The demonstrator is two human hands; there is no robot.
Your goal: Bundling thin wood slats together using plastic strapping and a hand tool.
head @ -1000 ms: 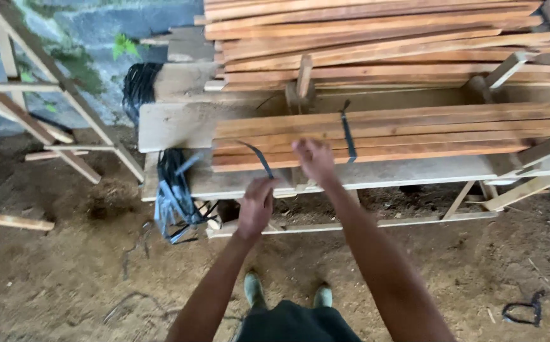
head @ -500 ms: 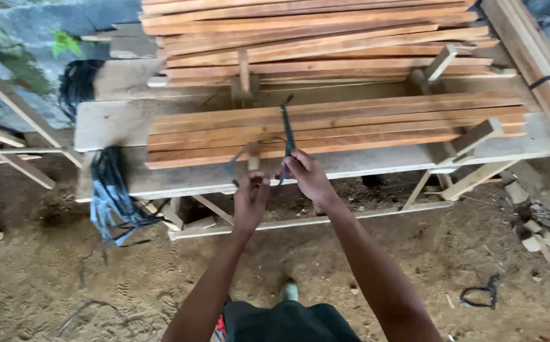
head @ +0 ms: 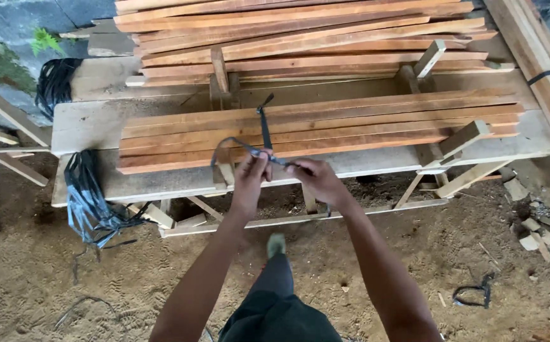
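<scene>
A flat black plastic strap (head: pixel 265 126) is crossed over itself in front of a near bundle of long reddish wooden slats (head: pixel 325 123) lying on a plank workbench (head: pixel 97 123). My left hand (head: pixel 251 180) pinches one end of the strap, which loops off to the left. My right hand (head: pixel 316 180) grips the other part, just to the right. The strap's free tail stands up over the slats. Both hands meet close together at the bench's front edge.
A larger stack of slats (head: pixel 300 31) lies behind. Bunches of black strapping hang at the bench's left end (head: pixel 91 202) and further back (head: pixel 53 82). A loose strap loop (head: pixel 474 292) lies on the sawdust floor at right, with wood offcuts (head: pixel 541 234). Timber frames (head: pixel 2 126) lean at left.
My hands have come together from apart, and the two strap ends now cross at my fingers. The view has shifted, so the bench sits more centred.
</scene>
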